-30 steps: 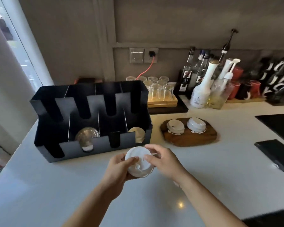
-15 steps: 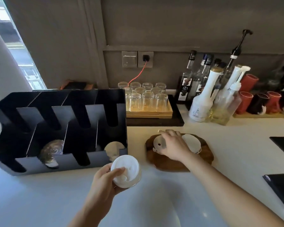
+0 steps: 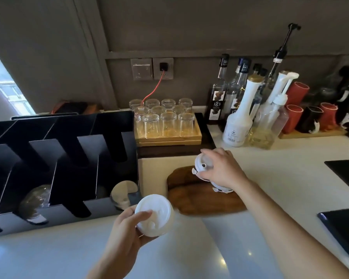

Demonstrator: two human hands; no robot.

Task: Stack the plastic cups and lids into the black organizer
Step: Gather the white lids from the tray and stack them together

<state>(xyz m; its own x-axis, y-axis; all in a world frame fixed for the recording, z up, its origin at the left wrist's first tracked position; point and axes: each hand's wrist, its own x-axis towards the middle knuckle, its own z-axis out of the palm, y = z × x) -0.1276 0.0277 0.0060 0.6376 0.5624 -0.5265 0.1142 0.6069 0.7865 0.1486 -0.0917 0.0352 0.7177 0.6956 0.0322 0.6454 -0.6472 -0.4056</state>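
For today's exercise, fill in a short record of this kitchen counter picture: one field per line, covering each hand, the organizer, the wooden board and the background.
left hand: holds a white lid stack above the counter
right hand: lifting white lids off the board
organizer: black, slotted, on the counter at left; clear cups in one slot, more items in the rightmost
board: wooden, right of the organizer
background: upturned glasses on a tray, syrup bottles

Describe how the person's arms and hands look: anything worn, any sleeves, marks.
Both forearms are bare, with no sleeves in view. The left hand and right hand wear no gloves; no rings, watch or wristband can be seen. No markings show on either arm.
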